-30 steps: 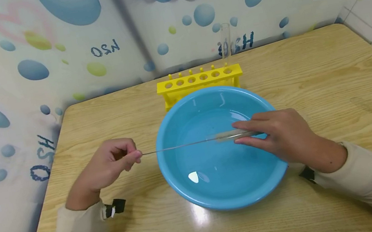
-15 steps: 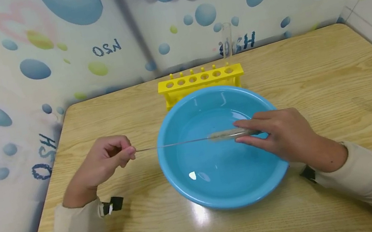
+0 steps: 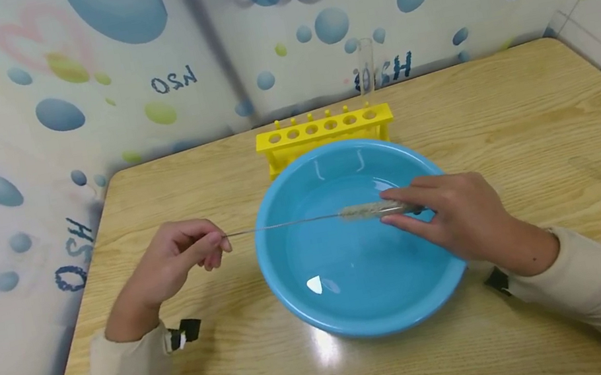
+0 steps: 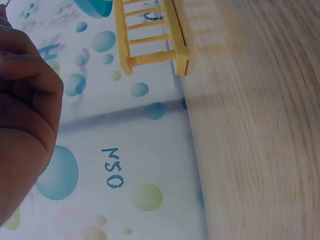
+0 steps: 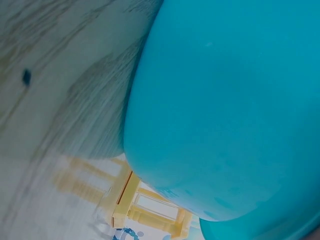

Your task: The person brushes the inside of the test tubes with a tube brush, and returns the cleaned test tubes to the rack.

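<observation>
In the head view my left hand, out past the basin's left side, pinches the thin wire handle of a test tube brush between thumb and fingers. The brush's pale bristles lie at and inside a clear glass test tube. My right hand holds that tube level between thumb and fingers, over the right half of a blue basin. Its closed end is hidden under the fingers. In the left wrist view the left hand shows curled fingers; the right wrist view shows mostly the basin's outer wall.
Behind the basin stands a yellow test tube rack. Another clear test tube stands upright at its right end. The basin holds clear water. A patterned wall rises behind the wooden table.
My left hand has drawn the brush wire a little left, then moved back right. The tube and brush have shifted slightly toward the rack. The right hand keeps its grip on the tube.
</observation>
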{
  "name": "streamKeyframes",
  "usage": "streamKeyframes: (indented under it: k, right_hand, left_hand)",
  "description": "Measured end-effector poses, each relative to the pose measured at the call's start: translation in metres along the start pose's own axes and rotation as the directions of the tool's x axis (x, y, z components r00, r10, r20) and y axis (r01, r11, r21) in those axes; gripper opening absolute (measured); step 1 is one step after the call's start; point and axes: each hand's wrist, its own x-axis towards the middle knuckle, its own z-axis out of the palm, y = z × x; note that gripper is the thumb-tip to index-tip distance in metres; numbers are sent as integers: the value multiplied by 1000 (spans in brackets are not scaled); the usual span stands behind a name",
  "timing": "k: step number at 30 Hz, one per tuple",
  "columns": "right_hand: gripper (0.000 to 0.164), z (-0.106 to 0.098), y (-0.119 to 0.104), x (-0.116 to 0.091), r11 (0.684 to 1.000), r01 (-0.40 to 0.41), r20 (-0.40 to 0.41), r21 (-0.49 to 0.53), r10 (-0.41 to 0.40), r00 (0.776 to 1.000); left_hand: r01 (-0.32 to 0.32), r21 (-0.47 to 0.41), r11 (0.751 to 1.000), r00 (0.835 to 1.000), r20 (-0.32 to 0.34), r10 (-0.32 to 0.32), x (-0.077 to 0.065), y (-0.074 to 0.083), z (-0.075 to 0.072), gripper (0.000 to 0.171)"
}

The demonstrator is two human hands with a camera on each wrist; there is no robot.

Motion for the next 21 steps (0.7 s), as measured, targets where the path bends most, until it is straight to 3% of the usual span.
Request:
streamKeyframes:
  k: [4, 7, 10, 14, 21]
  right_hand:
    - [39, 0, 0, 0, 1000, 1, 1, 3, -1, 1000]
    - [38, 0, 1, 0, 1000, 5, 0, 7, -5, 1000]
    - [38, 0, 1, 0, 1000, 12, -2, 10, -12, 1000]
    - [37, 0, 2, 0, 1000, 15, -2, 9, -15, 1000]
    - [36, 0, 2, 2, 1000, -9, 6, 6, 9, 1000]
  left_hand:
    - [11, 30, 1000, 1000, -11, -10, 0, 3, 0, 21]
    - [46, 120, 992, 998, -39, -41, 0, 5, 1, 19]
    - [72, 236, 969, 996, -70, -57, 1, 6, 1, 16]
    - [45, 312, 949, 996, -86, -20, 3, 7, 2, 16]
    - [-16, 341, 940, 992, -109, 57, 2, 9, 4, 16]
